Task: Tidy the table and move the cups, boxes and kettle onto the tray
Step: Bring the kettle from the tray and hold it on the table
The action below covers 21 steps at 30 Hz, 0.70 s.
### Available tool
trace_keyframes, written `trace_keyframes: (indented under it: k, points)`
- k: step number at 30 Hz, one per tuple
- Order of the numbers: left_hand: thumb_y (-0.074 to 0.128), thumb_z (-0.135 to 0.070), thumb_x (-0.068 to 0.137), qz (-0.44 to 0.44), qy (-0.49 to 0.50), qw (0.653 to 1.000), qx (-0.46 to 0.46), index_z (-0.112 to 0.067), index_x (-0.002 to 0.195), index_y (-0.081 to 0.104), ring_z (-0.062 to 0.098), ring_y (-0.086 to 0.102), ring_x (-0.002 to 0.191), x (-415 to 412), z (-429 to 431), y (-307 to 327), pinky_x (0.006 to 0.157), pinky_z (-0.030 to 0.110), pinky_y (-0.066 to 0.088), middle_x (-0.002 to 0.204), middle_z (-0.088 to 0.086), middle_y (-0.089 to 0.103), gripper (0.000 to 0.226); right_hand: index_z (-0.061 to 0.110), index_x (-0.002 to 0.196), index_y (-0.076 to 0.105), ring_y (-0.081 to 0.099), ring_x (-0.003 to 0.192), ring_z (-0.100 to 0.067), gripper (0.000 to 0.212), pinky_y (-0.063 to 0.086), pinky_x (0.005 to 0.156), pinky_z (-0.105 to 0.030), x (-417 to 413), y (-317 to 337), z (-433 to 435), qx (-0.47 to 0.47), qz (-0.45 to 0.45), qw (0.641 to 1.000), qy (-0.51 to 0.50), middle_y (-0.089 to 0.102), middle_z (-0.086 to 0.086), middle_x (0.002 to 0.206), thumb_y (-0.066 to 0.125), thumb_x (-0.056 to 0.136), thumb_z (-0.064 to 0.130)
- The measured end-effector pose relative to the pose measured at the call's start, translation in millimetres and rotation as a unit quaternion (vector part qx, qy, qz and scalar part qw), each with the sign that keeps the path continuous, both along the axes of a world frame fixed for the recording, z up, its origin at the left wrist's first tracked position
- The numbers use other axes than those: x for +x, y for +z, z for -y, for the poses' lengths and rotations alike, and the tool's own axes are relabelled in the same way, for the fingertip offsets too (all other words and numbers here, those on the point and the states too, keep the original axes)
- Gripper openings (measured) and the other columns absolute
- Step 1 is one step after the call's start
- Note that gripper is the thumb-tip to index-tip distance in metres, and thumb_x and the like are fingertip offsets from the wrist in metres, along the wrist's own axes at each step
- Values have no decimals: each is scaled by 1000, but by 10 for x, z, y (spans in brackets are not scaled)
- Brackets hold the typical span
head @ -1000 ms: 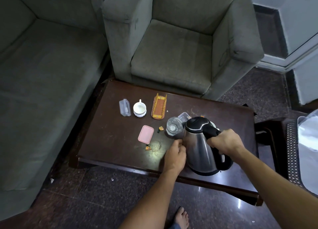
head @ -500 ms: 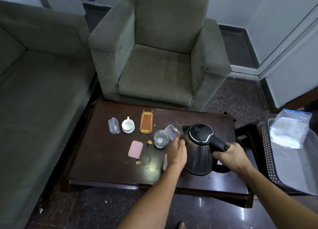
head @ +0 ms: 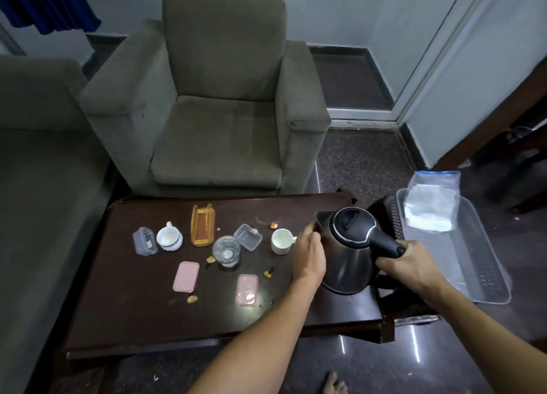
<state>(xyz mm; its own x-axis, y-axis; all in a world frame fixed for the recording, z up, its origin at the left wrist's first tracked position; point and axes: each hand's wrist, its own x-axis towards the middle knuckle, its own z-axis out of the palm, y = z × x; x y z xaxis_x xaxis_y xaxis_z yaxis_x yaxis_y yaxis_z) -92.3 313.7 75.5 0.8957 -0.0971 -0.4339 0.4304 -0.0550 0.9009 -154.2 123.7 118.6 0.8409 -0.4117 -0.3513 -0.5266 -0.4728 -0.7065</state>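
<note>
The steel kettle [head: 346, 263], black-lidded, is at the right end of the table [head: 148, 319]. Its black handle is gripped by the right hand [head: 411, 267], and its side is pressed by the extended fingers of the left hand [head: 309, 256]. An empty white cup [head: 282, 241] stands just beside. A bag [head: 432, 207] of white material is held in the clear plastic tray [head: 479, 275].

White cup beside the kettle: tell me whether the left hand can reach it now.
Probably yes. The left hand rests against the kettle, and the white cup stands just beside it, only bare table between. It would first leave the kettle, which the right hand grips.
</note>
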Motion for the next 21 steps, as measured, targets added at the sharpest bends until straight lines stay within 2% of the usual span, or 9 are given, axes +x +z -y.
trace_keyframes:
  k: [1, 3, 6, 9, 11, 13, 14, 18, 21]
  points:
    - [39, -8, 100, 0, -2, 1000, 1, -20, 140, 63, 16, 53, 131, -3, 123, 21, 115, 30, 38, 141, 1, 64, 49, 7, 59, 60, 57, 42, -9, 18, 49, 41, -25, -23, 34, 107, 3, 3, 1000, -2, 55, 4, 47, 72, 54, 19]
    - [39, -18, 97, -2, -7, 1000, 14, -25, 140, 65, 16, 54, 129, -20, 354, 56, 112, 31, 38, 141, 2, 64, 51, 8, 57, 58, 52, 38, -7, 16, 44, 39, -22, -59, 87, 335, -3, 1, 1000, 0, 52, 5, 45, 71, 54, 18]
    - [34, -37, 83, -7, -4, 1000, 15, -34, 133, 70, 21, 62, 124, -31, 692, 95, 112, 37, 45, 134, 3, 69, 61, 6, 58, 60, 55, 46, -16, 15, 53, 52, -35, -116, 122, 723, 9, -10, 1000, -16, 51, 0, 49, 74, 61, 7]
    - [37, -39, 83, -12, -6, 1000, -5, -31, 129, 73, 29, 65, 122, -31, 1067, 134, 110, 49, 48, 127, 7, 72, 59, 15, 52, 54, 51, 49, -16, 14, 51, 58, -37, -185, 182, 1079, 23, 7, 999, -30, 49, 0, 51, 68, 53, 14]
    - [38, -37, 85, -10, -8, 1000, 0, -32, 127, 74, 25, 68, 116, -43, 1311, 196, 107, 42, 50, 123, 4, 74, 55, 16, 51, 54, 50, 51, -15, 13, 51, 59, -36, -232, 213, 1329, 22, 17, 999, -36, 48, 2, 50, 67, 53, 15]
    - [39, -33, 90, 2, -14, 1000, 18, -36, 125, 74, 20, 68, 112, -51, 1535, 248, 95, 28, 49, 122, -1, 75, 50, 12, 54, 54, 48, 51, -13, 14, 48, 57, -32, -265, 232, 1588, 5, 21, 999, -41, 48, 4, 51, 67, 52, 17]
    - [40, -29, 92, 7, -15, 1000, 23, -35, 125, 75, 20, 67, 114, -47, 1646, 262, 91, 27, 46, 123, -2, 74, 48, 9, 56, 55, 48, 50, -11, 16, 47, 55, -29, -276, 244, 1714, -5, 21, 999, -42, 49, 5, 51, 68, 52, 18]
    - [44, -25, 101, 11, -24, 999, 47, -27, 122, 76, 27, 64, 117, -59, 2031, 233, 95, 34, 46, 124, 4, 75, 39, 15, 53, 58, 49, 43, -2, 15, 42, 44, -15, -299, 288, 2144, -17, 20, 999, -33, 51, 10, 48, 72, 57, 12]
    - [45, -29, 102, 7, -37, 998, 57, -24, 117, 78, 28, 64, 115, -115, 2281, 161, 96, 36, 48, 120, 5, 76, 36, 14, 53, 57, 49, 43, 0, 17, 43, 43, -14, -345, 259, 2458, -28, 11, 999, -34, 50, 11, 47, 73, 57, 10]
